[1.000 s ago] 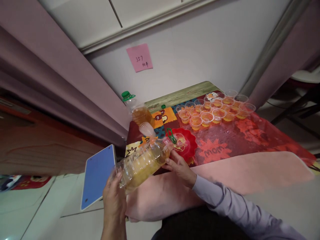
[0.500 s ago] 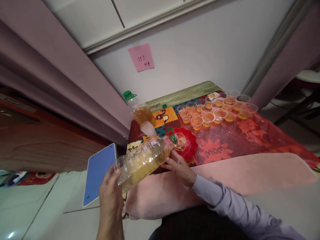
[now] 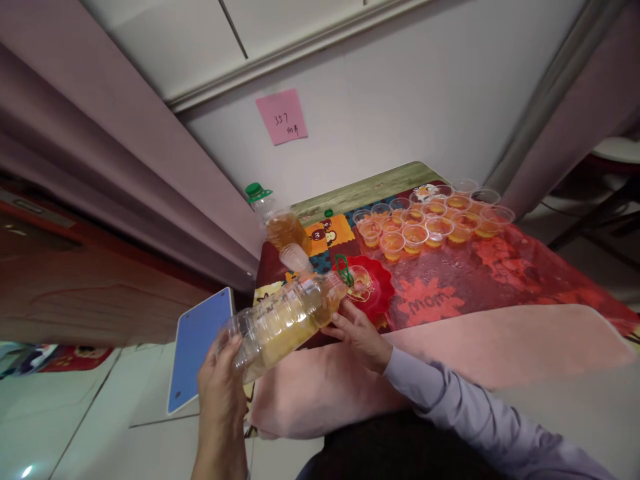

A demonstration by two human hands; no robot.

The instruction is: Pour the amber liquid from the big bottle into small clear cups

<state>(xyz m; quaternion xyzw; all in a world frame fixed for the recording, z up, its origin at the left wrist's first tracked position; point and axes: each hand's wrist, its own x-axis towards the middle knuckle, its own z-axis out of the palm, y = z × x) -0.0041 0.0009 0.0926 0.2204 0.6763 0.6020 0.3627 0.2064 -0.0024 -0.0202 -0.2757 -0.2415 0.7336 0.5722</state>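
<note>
My left hand [image 3: 223, 370] is wrapped around the base end of a large clear plastic bottle [image 3: 285, 327] part-filled with yellow liquid. The bottle lies tilted, its neck pointing right over a red scalloped dish [image 3: 384, 293]. Beneath the neck, my right hand [image 3: 361, 335] steadies it with curled fingers, partly hidden by the bottle. A green plastic handle loop [image 3: 343, 270] stands up at the neck. Just past the mouth, a clear round rim [image 3: 361, 279] shows over the dish; whether liquid is flowing is too unclear to tell.
Several clear plastic cups [image 3: 415, 237] with amber liquid stand in rows at the back right. Behind the held bottle are a green-capped jug [image 3: 287, 230] and stacked clear cups [image 3: 295, 257]. A green cap [image 3: 329, 213] lies farther back. A blue stool [image 3: 200, 350] stands at left.
Both hands and the bottle stay almost exactly where they were. Only a very slight shift of the whole view is noticeable.
</note>
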